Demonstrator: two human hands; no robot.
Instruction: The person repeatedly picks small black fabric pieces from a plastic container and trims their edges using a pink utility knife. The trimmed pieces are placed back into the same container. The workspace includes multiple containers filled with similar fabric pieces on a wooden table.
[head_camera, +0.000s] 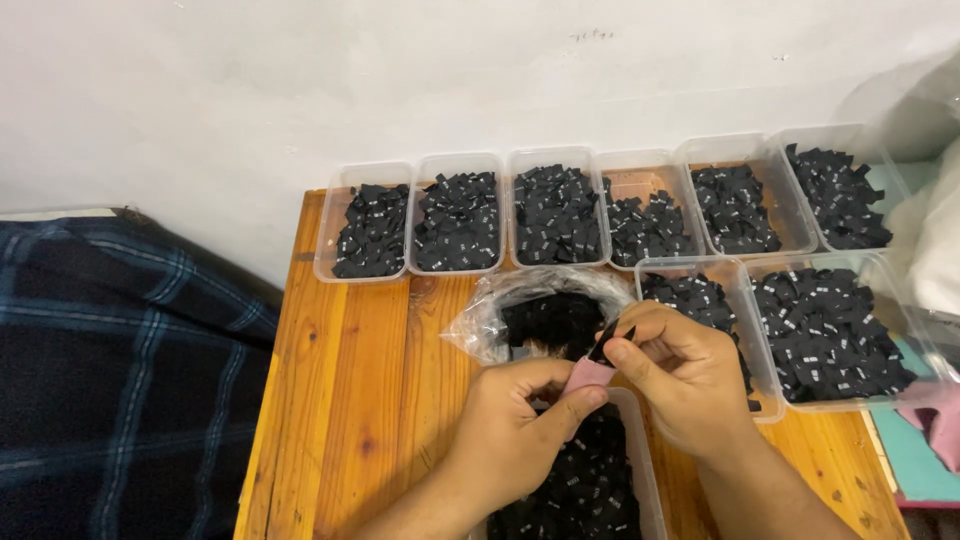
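nearest tub (640, 470) of black labels sits under both wrists. left hand (515, 420) pinches pink cloth piece (585, 376) between thumb and fingers, closed on it. right hand (685, 375) is just beside, fingertips clamped on a small black label (610, 342) at the pink piece's top edge, possibly touching it, hard to tell. behind: clear plastic bag (490, 320) of labels, then more label tubs (460, 215) along the wall on wooden table (350, 400).

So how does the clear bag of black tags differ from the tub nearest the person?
The clear plastic bag is soft, crumpled and lies behind both hands; the near tub is rigid, straight-walled and sits under them. The bag's tags are a dark lump; the tub's lie loose. Both are transparent and hold small black tags.
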